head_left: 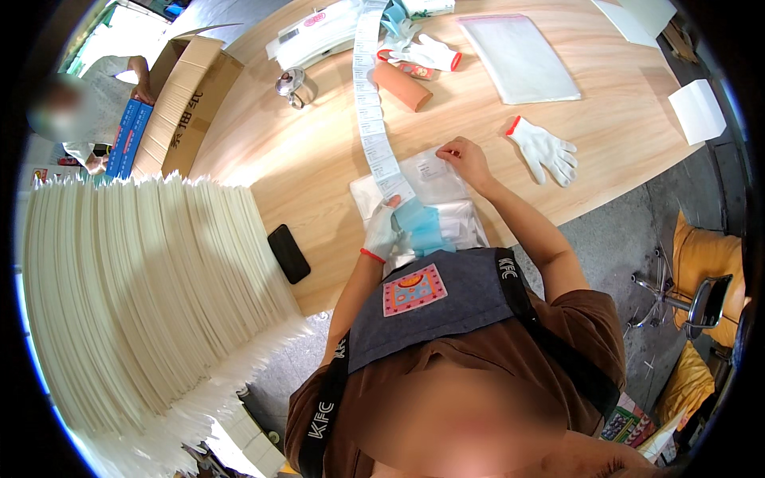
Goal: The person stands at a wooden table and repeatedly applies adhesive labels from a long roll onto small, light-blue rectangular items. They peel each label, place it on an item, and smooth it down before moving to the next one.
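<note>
My left hand (pixel 382 229), in a white knit glove with a red cuff and a bare thumb tip, pinches the lower end of a long strip of printed white labels (pixel 370 119). Light-blue backing paper (pixel 420 229) hangs below that end. Bare, my right hand (pixel 468 162) has its fingers pressed together at the far right corner of a stack of clear plastic bags (pixel 456 190). A single label (pixel 433 169) lies on the top bag, just beside those fingertips. Whether they grip the bag or only press on it is hard to make out.
A spare glove (pixel 543 151), flat plastic bags (pixel 522 60), an orange-brown roll (pixel 402 86), a metal cup (pixel 295 88) and a black phone (pixel 288 253) lie on the table. A tall white stack (pixel 151 295) stands left. Behind it, another person handles blue boxes (pixel 130 139) by a carton (pixel 191 103).
</note>
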### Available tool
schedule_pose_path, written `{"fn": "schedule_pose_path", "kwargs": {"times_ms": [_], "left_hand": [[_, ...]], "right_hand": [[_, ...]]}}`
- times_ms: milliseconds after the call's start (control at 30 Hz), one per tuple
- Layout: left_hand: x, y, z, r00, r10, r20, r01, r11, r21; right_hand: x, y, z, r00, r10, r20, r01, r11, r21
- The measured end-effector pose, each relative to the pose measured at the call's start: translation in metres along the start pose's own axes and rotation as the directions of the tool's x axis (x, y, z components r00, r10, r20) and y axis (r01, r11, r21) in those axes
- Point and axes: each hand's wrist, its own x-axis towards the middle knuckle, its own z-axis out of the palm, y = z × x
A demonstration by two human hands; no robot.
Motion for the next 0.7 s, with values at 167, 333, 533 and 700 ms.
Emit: {"fn": "schedule_pose_path", "kwargs": {"times_ms": [167, 333, 533, 700], "left_hand": [[0.005, -0.004, -0.003, 0.999, 0.024, 0.026, -0.023, 0.998, -0.057], [0.004, -0.004, -0.002, 0.994, 0.073, 0.076, -0.068, 0.995, -0.068], [-0.005, -0.003, -0.002, 0.986, 0.157, 0.056, -0.14, 0.961, -0.24], [-0.044, 0.03, 0.005, 0.899, 0.368, 0.236, -0.322, 0.923, -0.21]], "right_hand": [[0.0, -0.009, -0.004, 0.992, 0.123, 0.035, -0.126, 0.987, 0.097], [0.002, -0.014, -0.011, 0.998, 0.055, 0.039, -0.053, 0.997, -0.047], [-0.01, -0.043, -0.029, 0.988, 0.002, 0.151, -0.002, 1.0, 0.002], [-0.053, -0.052, -0.037, 0.899, -0.188, 0.395, 0.081, 0.959, 0.273]]}}
